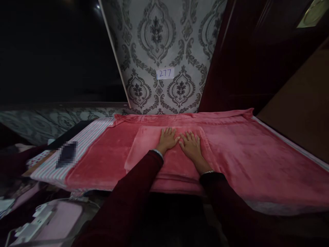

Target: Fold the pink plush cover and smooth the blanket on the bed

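wallpaper [157, 37] behind; left hand [168, 139], right hand [191, 146] spread flat on folded pink cloth [144, 145]: likely soft, limp; best gripped at edges.

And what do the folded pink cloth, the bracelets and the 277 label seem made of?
Folded pink cloth: plush, perhaps velvet or fleece, with soft sheen. Bracelets: probably polished metal, silvery and glinting. 277 label: likely matte paper, showing no glare.

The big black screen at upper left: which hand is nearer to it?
Left. The left hand lies on the folded pink cloth, below and right of the screen; the right hand lies there too, farther right.
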Available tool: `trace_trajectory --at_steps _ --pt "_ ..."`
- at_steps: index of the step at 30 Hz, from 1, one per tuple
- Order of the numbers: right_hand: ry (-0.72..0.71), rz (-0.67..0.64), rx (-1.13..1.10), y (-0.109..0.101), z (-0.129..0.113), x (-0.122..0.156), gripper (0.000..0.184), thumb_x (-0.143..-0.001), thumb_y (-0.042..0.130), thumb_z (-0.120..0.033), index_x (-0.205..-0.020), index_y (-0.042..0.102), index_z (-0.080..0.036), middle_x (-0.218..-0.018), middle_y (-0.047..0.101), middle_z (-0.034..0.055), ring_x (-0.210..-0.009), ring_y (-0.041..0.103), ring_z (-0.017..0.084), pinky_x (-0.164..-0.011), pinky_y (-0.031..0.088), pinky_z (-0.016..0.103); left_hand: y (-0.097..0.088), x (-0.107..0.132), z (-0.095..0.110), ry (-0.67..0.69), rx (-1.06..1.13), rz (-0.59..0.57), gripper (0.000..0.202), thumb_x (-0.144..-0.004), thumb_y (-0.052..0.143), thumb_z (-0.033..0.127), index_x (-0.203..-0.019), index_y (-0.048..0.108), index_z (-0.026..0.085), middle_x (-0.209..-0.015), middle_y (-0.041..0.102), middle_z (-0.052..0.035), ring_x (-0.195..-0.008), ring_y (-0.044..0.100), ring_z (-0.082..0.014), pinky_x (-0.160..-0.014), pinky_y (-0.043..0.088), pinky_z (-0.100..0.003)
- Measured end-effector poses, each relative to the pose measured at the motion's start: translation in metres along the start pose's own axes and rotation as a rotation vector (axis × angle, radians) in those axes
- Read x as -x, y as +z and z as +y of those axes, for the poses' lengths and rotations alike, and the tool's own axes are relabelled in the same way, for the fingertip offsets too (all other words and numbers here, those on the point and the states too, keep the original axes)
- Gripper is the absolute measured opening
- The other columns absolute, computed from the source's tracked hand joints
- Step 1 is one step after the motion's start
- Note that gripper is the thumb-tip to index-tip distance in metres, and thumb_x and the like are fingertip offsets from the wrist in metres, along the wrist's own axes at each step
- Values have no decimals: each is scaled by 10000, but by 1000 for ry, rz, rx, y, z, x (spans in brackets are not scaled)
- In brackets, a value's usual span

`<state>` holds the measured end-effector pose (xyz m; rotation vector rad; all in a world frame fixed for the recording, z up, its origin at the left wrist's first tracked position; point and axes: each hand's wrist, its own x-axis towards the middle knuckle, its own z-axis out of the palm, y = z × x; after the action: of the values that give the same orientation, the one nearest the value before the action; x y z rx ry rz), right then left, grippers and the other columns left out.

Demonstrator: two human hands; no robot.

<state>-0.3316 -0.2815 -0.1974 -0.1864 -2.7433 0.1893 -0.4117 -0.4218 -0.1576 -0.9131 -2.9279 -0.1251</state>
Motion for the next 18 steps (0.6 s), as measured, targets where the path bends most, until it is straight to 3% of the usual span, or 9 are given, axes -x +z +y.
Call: trace_trajectory --at_steps 3,8,10,13,16,18 --pt "-5 -6 3 -1 1 0 542 -1048 418 -403 -1554 544 -257 -1649 453 113 -1534 343 352 -1223 240 623 -11 -1 -27 -130 -10 -53 739 -1042 284 562 -1651 337 147 -1729 291 -155 -1620 221 -301 -1321 123 -553" --pt "21 -25 2 -5 -3 -1 542 -1050 406 -403 -1556 540 -258 -1663 433 107 -1540 334 351 -1232 226 624 -32 16 -98 -397 -37 -63 709 -1041 263 513 -1628 370 132 -1701 341 -193 -1596 280 -334 -1288 174 -630" --pt "27 -33 -2 -7 -5 -1 546 -1050 402 -397 -1561 532 -256 -1668 424 107 -1540 335 352 -1237 214 628 -40 21 -112 -518 -47 -51 704 -1038 281 485 -1624 370 105 -1692 341 -226 -1587 291 -365 -1266 194 -674" --pt "34 -64 2 -11 -8 -1 557 -1054 398 -394 -1585 499 -258 -1682 400 106 -1556 310 346 -1246 202 625 -47 19 -101 -481 -71 26 722 -1032 329 467 -1646 318 88 -1713 279 -234 -1612 216 -372 -1271 187 -673" --pt "48 -140 15 -20 -6 -3 571 -1064 396 -408 -1616 448 -273 -1704 360 95 -1581 270 329 -1259 198 607 -41 15 -67 -200 -61 54 694 -1037 347 477 -1658 326 167 -1739 263 -151 -1630 171 -330 -1293 169 -633" --pt "58 -240 16 -31 -4 -10 579 -1070 393 -423 -1632 415 -284 -1715 337 88 -1588 262 311 -1263 216 584 -32 16 -48 -91 -42 39 659 -1047 334 478 -1647 358 208 -1734 295 -119 -1623 203 -316 -1293 177 -632"
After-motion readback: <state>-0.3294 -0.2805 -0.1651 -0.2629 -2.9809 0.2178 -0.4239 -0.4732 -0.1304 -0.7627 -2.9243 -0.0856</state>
